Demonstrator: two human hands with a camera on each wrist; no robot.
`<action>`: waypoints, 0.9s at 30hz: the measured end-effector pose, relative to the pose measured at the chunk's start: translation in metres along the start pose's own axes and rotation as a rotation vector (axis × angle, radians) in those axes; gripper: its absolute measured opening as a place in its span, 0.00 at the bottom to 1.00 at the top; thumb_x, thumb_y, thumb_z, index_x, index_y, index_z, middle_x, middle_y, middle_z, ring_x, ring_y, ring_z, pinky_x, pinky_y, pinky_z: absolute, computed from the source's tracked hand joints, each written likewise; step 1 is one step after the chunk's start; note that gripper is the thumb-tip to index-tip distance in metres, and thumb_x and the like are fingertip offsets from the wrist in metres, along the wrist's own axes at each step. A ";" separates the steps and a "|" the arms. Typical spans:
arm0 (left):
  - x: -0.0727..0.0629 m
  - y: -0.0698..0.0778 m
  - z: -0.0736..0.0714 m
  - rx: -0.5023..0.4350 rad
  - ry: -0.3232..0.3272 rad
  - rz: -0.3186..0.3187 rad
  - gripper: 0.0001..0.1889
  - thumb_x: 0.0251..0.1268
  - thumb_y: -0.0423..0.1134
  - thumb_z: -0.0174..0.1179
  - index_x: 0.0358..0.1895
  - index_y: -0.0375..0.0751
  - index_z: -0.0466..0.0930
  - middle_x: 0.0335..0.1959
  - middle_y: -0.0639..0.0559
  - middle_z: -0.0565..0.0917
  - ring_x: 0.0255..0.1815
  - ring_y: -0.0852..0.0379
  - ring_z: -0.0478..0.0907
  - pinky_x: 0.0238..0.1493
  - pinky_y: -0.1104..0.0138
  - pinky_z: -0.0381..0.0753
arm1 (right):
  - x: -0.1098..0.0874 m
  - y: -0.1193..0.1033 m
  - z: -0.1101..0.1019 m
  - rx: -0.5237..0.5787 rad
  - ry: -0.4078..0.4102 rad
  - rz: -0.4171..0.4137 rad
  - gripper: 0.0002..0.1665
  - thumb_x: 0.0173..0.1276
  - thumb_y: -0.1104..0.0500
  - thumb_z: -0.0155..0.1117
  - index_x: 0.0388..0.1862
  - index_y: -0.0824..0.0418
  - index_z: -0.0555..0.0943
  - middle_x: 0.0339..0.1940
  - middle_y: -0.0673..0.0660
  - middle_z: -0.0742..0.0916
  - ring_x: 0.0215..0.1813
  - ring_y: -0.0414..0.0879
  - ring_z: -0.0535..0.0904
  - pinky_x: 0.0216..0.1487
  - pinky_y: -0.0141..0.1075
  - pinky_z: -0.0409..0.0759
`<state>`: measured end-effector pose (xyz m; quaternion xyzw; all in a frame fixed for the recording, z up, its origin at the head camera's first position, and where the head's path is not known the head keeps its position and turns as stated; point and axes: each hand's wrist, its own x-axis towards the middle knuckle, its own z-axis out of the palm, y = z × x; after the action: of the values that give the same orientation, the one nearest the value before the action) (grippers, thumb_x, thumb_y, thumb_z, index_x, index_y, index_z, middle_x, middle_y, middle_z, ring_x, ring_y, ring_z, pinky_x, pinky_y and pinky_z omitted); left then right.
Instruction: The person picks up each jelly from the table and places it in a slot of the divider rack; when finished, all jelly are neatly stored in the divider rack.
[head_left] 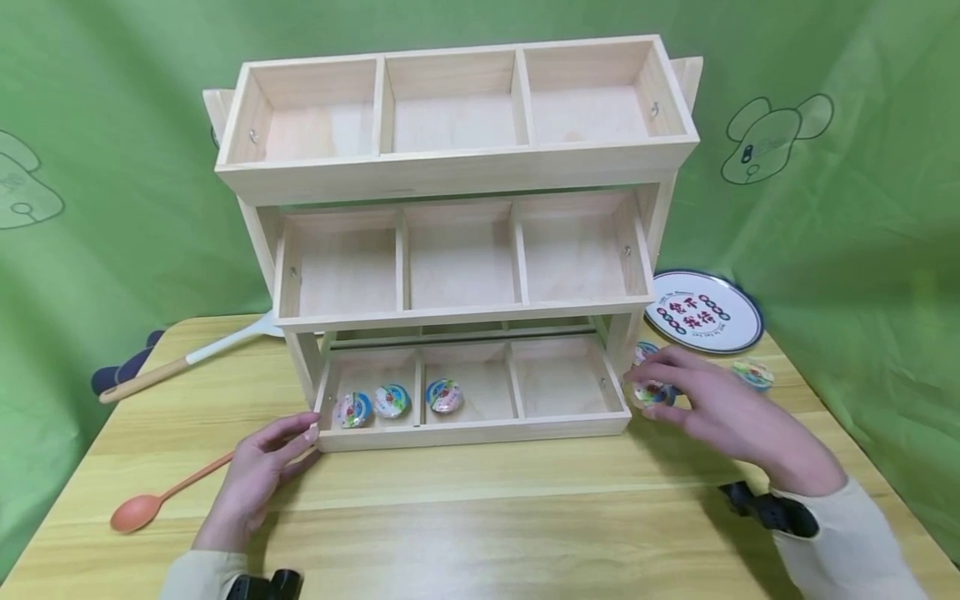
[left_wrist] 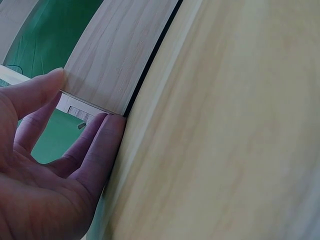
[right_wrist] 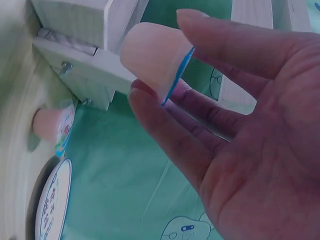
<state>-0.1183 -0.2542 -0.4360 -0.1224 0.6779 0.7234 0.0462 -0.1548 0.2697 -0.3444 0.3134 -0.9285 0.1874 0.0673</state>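
Observation:
A pale wooden three-tier rack (head_left: 457, 158) stands on the table, each tier split into three compartments. My left hand (head_left: 262, 467) grips the front left corner of the bottom tray (head_left: 480, 434), thumb at its upper edge and fingers at its end. With thumb and fingertips, my right hand (head_left: 720, 408) holds a jelly cup (right_wrist: 152, 57) beside the rack's right side, its pinkish cup facing outward. Two jelly cups (head_left: 392, 401) lie in the bottom tray's left compartment; another cup (head_left: 445, 396) is in the middle one. Behind my right hand stands a further jelly cup (head_left: 643, 351).
A white plate (head_left: 705, 312) with a blue rim and red lettering lies at the back right, a jelly cup (head_left: 752, 373) in front of it. On the left are an orange spoon (head_left: 137, 512) and a wooden-handled spatula (head_left: 187, 360). Green cloth (head_left: 847, 250) surrounds the table.

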 end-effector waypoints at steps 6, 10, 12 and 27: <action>0.000 0.000 0.000 -0.006 0.001 0.007 0.18 0.66 0.32 0.64 0.57 0.30 0.79 0.56 0.45 0.74 0.51 0.58 0.79 0.58 0.61 0.81 | 0.009 -0.010 0.001 0.018 -0.029 -0.008 0.23 0.61 0.66 0.72 0.55 0.56 0.82 0.56 0.51 0.79 0.54 0.50 0.78 0.51 0.50 0.83; 0.000 -0.001 0.000 -0.010 0.002 0.007 0.17 0.66 0.32 0.64 0.57 0.31 0.80 0.55 0.46 0.74 0.51 0.58 0.79 0.58 0.61 0.81 | 0.017 -0.017 0.004 0.025 -0.059 -0.007 0.22 0.62 0.65 0.71 0.56 0.58 0.82 0.56 0.52 0.79 0.53 0.50 0.78 0.53 0.49 0.83; 0.000 -0.001 0.000 -0.010 0.001 0.005 0.17 0.66 0.32 0.64 0.57 0.31 0.80 0.55 0.46 0.75 0.51 0.58 0.79 0.58 0.61 0.81 | 0.021 -0.020 0.005 0.017 -0.074 0.000 0.22 0.62 0.65 0.71 0.57 0.57 0.82 0.56 0.52 0.79 0.53 0.49 0.78 0.53 0.48 0.83; -0.001 0.000 0.001 0.001 -0.014 0.007 0.19 0.66 0.31 0.64 0.59 0.30 0.78 0.58 0.40 0.72 0.51 0.58 0.79 0.58 0.61 0.81 | 0.046 -0.040 0.017 -0.013 -0.122 -0.065 0.23 0.62 0.62 0.72 0.57 0.56 0.82 0.53 0.50 0.79 0.48 0.44 0.78 0.50 0.43 0.82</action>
<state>-0.1179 -0.2534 -0.4357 -0.1152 0.6784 0.7239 0.0485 -0.1675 0.2081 -0.3361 0.3537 -0.9215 0.1595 0.0189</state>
